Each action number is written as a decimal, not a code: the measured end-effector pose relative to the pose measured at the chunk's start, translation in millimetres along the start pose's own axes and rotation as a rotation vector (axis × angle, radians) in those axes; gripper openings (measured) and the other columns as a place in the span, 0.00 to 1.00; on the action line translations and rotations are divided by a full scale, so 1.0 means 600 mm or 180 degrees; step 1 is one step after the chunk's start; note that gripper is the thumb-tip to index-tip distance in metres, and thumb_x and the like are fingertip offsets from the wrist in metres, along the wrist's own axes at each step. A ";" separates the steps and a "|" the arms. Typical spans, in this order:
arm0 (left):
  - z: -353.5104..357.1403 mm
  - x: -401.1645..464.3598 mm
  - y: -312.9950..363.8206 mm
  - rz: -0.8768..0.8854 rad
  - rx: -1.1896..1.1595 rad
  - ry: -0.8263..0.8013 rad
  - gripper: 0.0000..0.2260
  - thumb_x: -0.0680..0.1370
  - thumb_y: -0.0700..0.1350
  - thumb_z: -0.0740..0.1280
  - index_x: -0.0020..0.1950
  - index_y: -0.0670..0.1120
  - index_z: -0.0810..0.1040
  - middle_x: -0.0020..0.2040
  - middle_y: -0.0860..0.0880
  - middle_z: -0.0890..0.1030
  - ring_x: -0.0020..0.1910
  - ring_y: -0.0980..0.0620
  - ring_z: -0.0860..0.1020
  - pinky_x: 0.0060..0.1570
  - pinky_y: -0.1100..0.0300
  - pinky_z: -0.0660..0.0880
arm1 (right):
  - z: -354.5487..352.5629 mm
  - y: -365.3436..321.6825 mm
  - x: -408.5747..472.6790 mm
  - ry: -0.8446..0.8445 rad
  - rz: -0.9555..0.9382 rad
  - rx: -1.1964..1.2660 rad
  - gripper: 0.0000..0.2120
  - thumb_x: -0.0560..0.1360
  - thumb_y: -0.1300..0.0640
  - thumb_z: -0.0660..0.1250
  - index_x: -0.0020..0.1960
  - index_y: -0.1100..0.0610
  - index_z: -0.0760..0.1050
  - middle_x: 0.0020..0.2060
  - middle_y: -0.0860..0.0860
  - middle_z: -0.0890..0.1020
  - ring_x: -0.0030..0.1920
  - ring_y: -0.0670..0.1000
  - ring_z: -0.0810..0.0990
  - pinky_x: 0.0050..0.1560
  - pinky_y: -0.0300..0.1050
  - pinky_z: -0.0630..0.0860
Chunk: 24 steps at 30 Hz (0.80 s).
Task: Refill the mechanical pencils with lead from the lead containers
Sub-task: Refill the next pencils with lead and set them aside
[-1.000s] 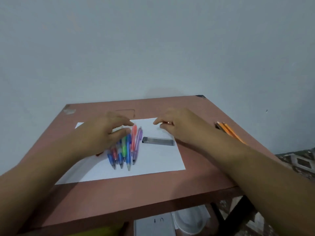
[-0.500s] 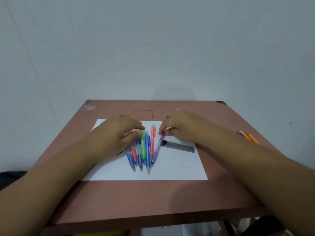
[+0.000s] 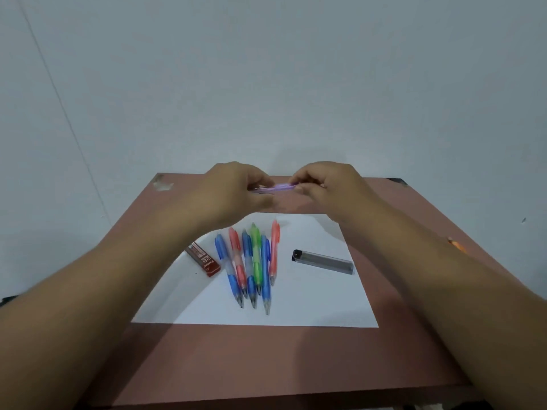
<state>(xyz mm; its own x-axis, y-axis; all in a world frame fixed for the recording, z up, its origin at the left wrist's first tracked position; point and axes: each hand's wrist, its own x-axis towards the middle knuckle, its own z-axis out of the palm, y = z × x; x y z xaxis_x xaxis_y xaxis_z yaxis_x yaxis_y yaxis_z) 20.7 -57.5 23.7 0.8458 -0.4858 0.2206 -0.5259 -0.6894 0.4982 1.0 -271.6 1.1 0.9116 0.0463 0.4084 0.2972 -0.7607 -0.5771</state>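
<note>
A purple mechanical pencil (image 3: 276, 187) hangs level above the table's far side, blurred by motion. My left hand (image 3: 236, 189) pinches its left end and my right hand (image 3: 328, 184) pinches its right end. Below them, several mechanical pencils (image 3: 251, 261) in blue, red and green lie side by side on a white sheet of paper (image 3: 310, 303), tips toward me. A dark red lead container (image 3: 204, 259) lies at the sheet's left edge. To the right of the pencils on the sheet lies a grey see-through lead container (image 3: 324, 261).
The reddish-brown table (image 3: 266, 359) stands against a pale wall. An orange pencil (image 3: 457, 245) lies near the table's right edge, partly hidden by my right forearm. A chipped patch (image 3: 161, 183) marks the far left corner.
Both hands have risen from the pile on the paper, carrying the purple pencil up and away from me. The red lead container, earlier hidden under my left hand, now shows.
</note>
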 end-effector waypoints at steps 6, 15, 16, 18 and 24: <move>0.034 -0.001 -0.044 -0.0028 -0.0056 0.0265 0.08 0.84 0.51 0.63 0.58 0.59 0.81 0.41 0.59 0.80 0.39 0.57 0.76 0.36 0.64 0.67 | 0.028 0.010 -0.008 0.0487 0.0724 0.1660 0.08 0.73 0.66 0.76 0.44 0.54 0.86 0.36 0.48 0.86 0.37 0.46 0.82 0.49 0.45 0.83; 0.039 0.001 -0.083 0.0079 -0.0085 0.0261 0.10 0.82 0.53 0.66 0.61 0.56 0.82 0.44 0.62 0.81 0.42 0.57 0.78 0.37 0.65 0.69 | 0.003 0.043 -0.018 0.0128 0.0643 0.0204 0.10 0.78 0.63 0.69 0.48 0.50 0.86 0.46 0.42 0.85 0.44 0.39 0.82 0.47 0.26 0.73; 0.039 0.001 -0.086 0.0082 -0.0082 0.0245 0.10 0.81 0.54 0.66 0.61 0.57 0.82 0.44 0.62 0.81 0.42 0.57 0.79 0.37 0.66 0.70 | 0.000 0.048 -0.018 0.0057 0.0639 -0.0010 0.09 0.78 0.62 0.70 0.49 0.49 0.86 0.47 0.41 0.85 0.46 0.38 0.81 0.46 0.23 0.71; 0.039 0.001 -0.087 0.0095 -0.0072 0.0219 0.11 0.81 0.55 0.66 0.61 0.59 0.82 0.43 0.64 0.81 0.42 0.61 0.79 0.35 0.68 0.71 | -0.002 0.053 -0.020 -0.0060 0.0624 -0.0215 0.09 0.77 0.61 0.71 0.51 0.49 0.86 0.47 0.41 0.84 0.47 0.38 0.80 0.45 0.20 0.69; 0.041 0.001 -0.079 0.0093 -0.0065 0.0109 0.12 0.81 0.53 0.66 0.64 0.58 0.81 0.44 0.67 0.77 0.42 0.65 0.78 0.34 0.73 0.69 | 0.001 0.053 -0.020 -0.0357 0.0526 -0.0587 0.07 0.74 0.60 0.73 0.48 0.49 0.84 0.40 0.39 0.83 0.41 0.35 0.79 0.41 0.23 0.70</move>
<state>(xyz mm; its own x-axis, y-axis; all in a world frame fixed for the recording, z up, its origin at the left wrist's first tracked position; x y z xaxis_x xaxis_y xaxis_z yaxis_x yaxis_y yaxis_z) 44.3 -38.2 -20.2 0.8329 -0.4866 0.2636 -0.5487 -0.6639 0.5081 -0.1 -295.9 -22.7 0.9723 -0.0245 0.2326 0.0945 -0.8686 -0.4864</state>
